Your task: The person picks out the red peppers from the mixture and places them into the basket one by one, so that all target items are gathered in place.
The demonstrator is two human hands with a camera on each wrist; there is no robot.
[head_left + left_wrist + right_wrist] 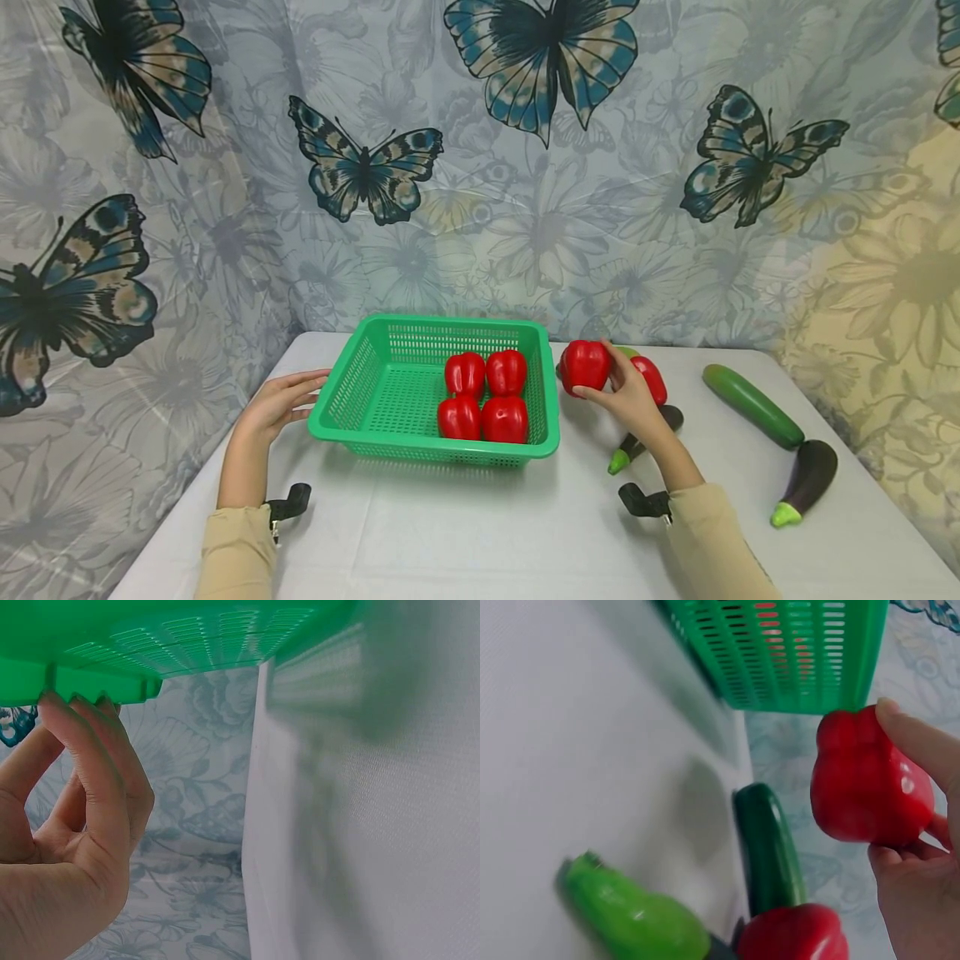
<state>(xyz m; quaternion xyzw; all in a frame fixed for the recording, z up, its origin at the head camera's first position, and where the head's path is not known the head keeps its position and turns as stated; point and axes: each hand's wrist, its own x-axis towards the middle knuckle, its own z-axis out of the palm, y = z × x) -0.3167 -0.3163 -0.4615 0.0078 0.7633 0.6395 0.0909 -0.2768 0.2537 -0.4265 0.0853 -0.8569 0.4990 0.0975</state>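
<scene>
My right hand (626,396) holds a red bell pepper (585,367) between thumb and fingers, just beyond the basket's right side. The right wrist view shows this pepper (870,784) raised above the table. My left hand (281,404) grips the left rim of the green plastic basket (435,450); in the left wrist view its fingertips (56,712) meet the rim's edge. Several red bell peppers (506,419) sit in the basket's right half, grouped in two rows.
Right of the basket lie another red bell pepper (651,379), an eggplant (622,458) and a partly hidden green vegetable (624,357). Farther right are a long green zucchini (753,406) and a second eggplant (810,479). A butterfly-patterned cloth (525,250) hangs behind the white table (450,533).
</scene>
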